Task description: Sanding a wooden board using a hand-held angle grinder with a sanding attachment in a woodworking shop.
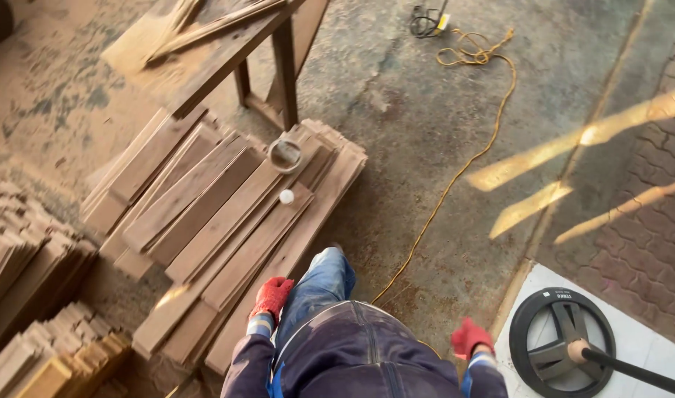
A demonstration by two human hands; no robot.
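- Our left hand (272, 296), in a red glove, hangs loosely curled just above the near end of the stack of wooden planks (227, 221); it holds nothing and we cannot tell if it touches the wood.
- Our right hand (470, 337), also in a red glove, is half closed at our side, over the concrete floor (411, 110), and it is empty too.
- The planks lie on the floor in front of us, long and flat, spread like a fan toward the wooden tabletop (197, 55) behind them.
- A roll of clear tape (285, 155) and a small white ball-like thing (286, 196) rest on the upper planks. In our judgement, it is better to set them aside before any plank under them is lifted, otherwise they may roll off.
- To take a plank well, we think both hands should grip it near its middle, one on each long edge, so it stays level.
- We should bend the knees, because the stack is low, near our jeans leg (322, 284).
- The yellow cable (455, 177) runs along the floor just beside our feet; we must step with care so it does not catch us.
- More wood piles (28, 258) stand at the left, and a black round stand (562, 339) at the right, so the free space is narrow.
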